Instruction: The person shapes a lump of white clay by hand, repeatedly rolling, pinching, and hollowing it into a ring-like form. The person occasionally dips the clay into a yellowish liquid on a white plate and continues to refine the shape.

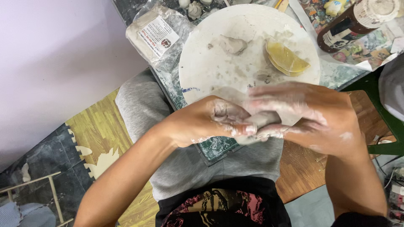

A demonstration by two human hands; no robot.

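Between two hands (202,122) (311,117), one clay lump (263,120)

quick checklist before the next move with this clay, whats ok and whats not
1. Clay piece held by both hands: ok.
2. Left hand fingers on the clay: ok.
3. Right hand wrapped over it: ok, smeared with clay.
4. Round white board has bare space: ok.
5. Spare clay lump and yellow sponge on the board: ok.
6. Shape of the held clay: cannot tell, hidden by fingers.
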